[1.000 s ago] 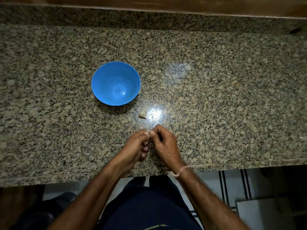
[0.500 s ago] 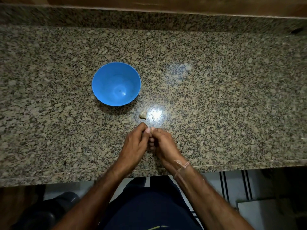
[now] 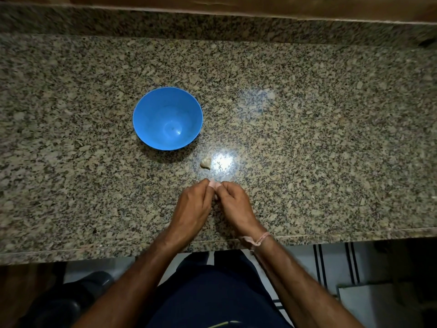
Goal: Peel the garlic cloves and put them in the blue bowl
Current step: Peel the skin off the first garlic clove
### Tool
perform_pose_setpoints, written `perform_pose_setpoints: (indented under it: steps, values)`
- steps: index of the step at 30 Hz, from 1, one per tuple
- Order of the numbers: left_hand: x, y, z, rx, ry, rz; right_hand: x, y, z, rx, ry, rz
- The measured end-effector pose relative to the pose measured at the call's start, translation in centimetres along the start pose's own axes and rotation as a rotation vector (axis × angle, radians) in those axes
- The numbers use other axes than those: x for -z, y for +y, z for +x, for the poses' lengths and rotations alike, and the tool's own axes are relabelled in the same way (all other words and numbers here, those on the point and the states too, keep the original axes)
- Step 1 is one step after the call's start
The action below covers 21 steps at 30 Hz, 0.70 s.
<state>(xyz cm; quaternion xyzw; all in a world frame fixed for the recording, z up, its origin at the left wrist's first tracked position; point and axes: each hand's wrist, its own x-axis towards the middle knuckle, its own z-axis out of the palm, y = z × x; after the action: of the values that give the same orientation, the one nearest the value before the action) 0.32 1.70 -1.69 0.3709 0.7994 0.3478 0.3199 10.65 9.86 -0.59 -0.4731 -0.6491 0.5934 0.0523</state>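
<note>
As fingertips (image 3: 212, 184) meet, left hand (image 3: 192, 209) and right hand (image 3: 235, 207) pinch a pale bit (image 3: 215, 197).

A speckled granite surface (image 3: 331, 138) in tan, grey and black fills most of the view, polished enough to throw back a bright white glare (image 3: 223, 161) near its middle and a fainter patch (image 3: 257, 95) further back. Along the far side rises a low upstand (image 3: 165, 22) of the same stone, topped by a brown wooden band (image 3: 236, 5). Below the rounded front edge (image 3: 71, 254) lies a pale floor (image 3: 333, 259) with thin dark stripes (image 3: 318, 263). The corners are dim; a dark shape (image 3: 71, 299) sits lower left, a white block (image 3: 359, 306) lower right.
</note>
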Motion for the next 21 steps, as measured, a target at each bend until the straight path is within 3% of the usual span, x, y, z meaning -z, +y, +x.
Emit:
perform_pose_setpoints:
  steps: [2, 5, 6, 9, 10, 12, 14, 15, 17, 19, 21]
  values:
    - [0.1, 0.2, 0.1, 0.108, -0.055, -0.111, -0.2, 0.2, -0.1, 0.107, 0.041, -0.099]
    - [0.4, 0.9, 0.3, 0.443, -0.220, -0.542, -0.3, 0.9, 0.2, 0.270, 0.121, -0.331]
    - [0.5, 1.0, 0.4, 0.451, -0.234, -0.560, -0.2, 1.0, 0.4, 0.269, 0.118, -0.331]
    - [0.4, 0.8, 0.2, 0.213, -0.102, -0.241, 0.0, 1.0, 0.8, 0.131, 0.054, -0.149]
    - [0.4, 0.8, 0.2, 0.205, -0.058, -0.204, 0.0, 0.9, 0.8, 0.111, 0.046, -0.107]
    - [0.4, 1.0, 0.4, 0.292, -0.066, -0.353, -0.2, 1.1, 0.7, 0.225, 0.090, -0.197]
    - [0.5, 1.5, 0.6, 0.501, -0.183, -0.638, -0.1, 1.3, 0.7, 0.373, 0.150, -0.381]
    - [0.5, 1.6, 0.6, 0.529, -0.202, -0.656, 0.0, 1.2, 0.8, 0.395, 0.154, -0.400]
    - [0.2, 1.4, 0.3, 0.301, -0.092, -0.346, 0.3, 0.7, 1.2, 0.268, 0.092, -0.230]
    - [-0.3, 0.1, 0.1, 0.011, 0.052, 0.027, 0.4, 0.2, 1.5, -0.032, -0.036, 0.128]
    - [-0.3, -0.2, -0.1, -0.081, 0.079, 0.130, 0.2, 0.0, 1.3, -0.169, -0.094, 0.261]
